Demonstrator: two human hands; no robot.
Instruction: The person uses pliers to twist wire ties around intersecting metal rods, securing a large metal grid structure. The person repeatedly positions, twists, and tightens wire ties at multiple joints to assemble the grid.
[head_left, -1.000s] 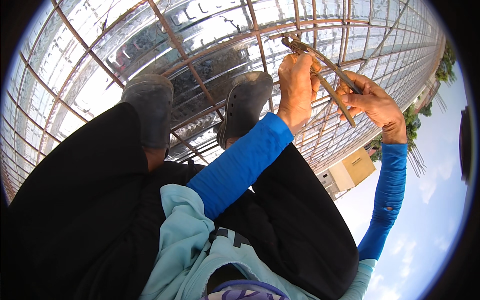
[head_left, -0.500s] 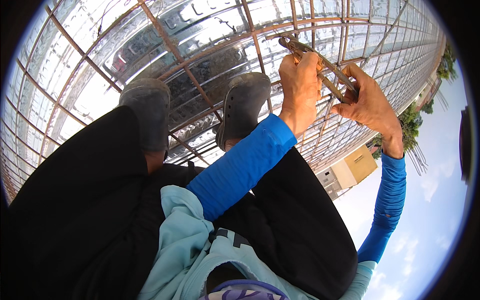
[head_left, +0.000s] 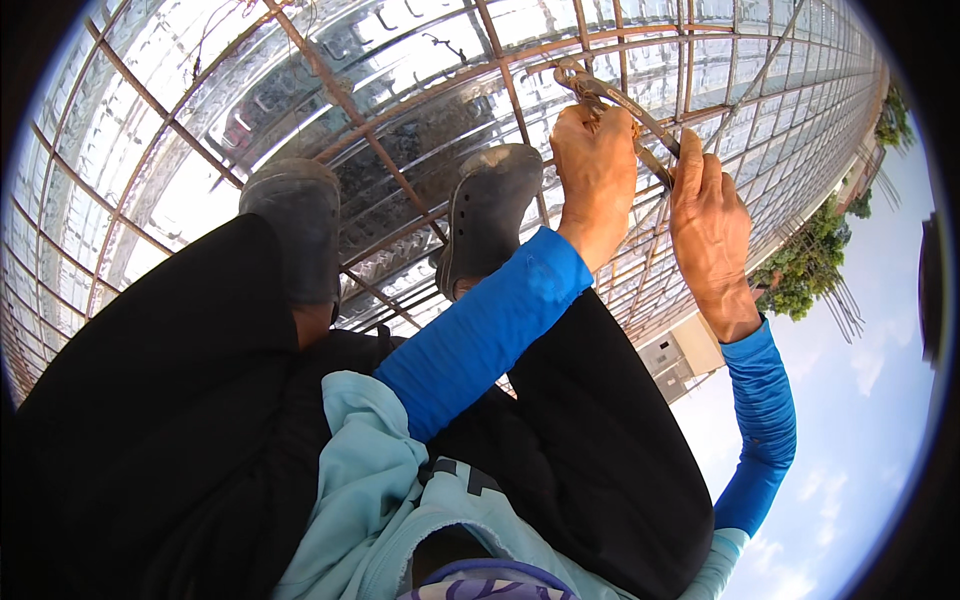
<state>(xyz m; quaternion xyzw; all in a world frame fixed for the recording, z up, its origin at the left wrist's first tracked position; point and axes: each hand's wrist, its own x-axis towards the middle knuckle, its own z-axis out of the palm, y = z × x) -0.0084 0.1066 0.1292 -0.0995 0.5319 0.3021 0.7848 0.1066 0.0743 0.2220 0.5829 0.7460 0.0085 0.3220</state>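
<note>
My right hand [head_left: 708, 220] is closed round the handle ends of a pair of metal pincers [head_left: 640, 114], near the upper middle of the head view. The pincers' jaws lie over a rusty bar of the rebar grid [head_left: 385, 158]. Just left of it, my left hand [head_left: 597, 165] is closed on a bunch of thin rusty tie wire [head_left: 597, 108] that sticks out above the fingers beside the pincers. How much wire sits inside the fist is hidden. Whether the jaws grip any wire is too small to tell.
Beneath the grid lies shiny ribbed metal sheeting [head_left: 240, 125]. My feet, in a left dark clog [head_left: 290, 215] and a right dark clog [head_left: 488, 205], rest on the bars. Beyond the grid's right side are a building [head_left: 685, 355], trees [head_left: 810, 262] and upright bar ends [head_left: 843, 300].
My right hand has turned, its back now showing, and its forearm has swung left. The pincers' handles have drawn closer together. My left hand has shifted slightly left.
</note>
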